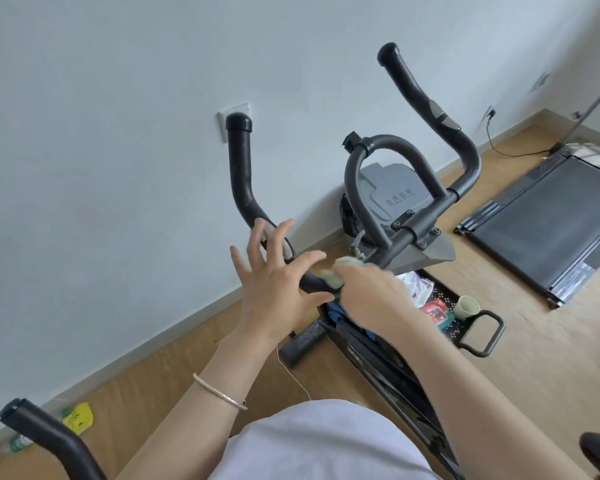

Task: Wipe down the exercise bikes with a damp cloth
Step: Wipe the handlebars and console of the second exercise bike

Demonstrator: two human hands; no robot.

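Observation:
A black exercise bike's handlebar [409,230] fills the middle of the view, with one grip rising at the left [240,161] and one at the right [420,95]. My right hand [371,296] is closed around a pale green cloth [336,271] and presses it on the bar left of the centre clamp. Just above the left part of the bar hovers my left hand [278,282], fingers spread and holding nothing. It wears a bracelet at the wrist.
A grey bin [395,192] stands against the wall behind the bike. A black tray [444,299] with a paper cup [466,306] and packets sits low on the frame. A treadmill [548,230] lies at the right. Another bike's grip [42,434] juts in bottom left.

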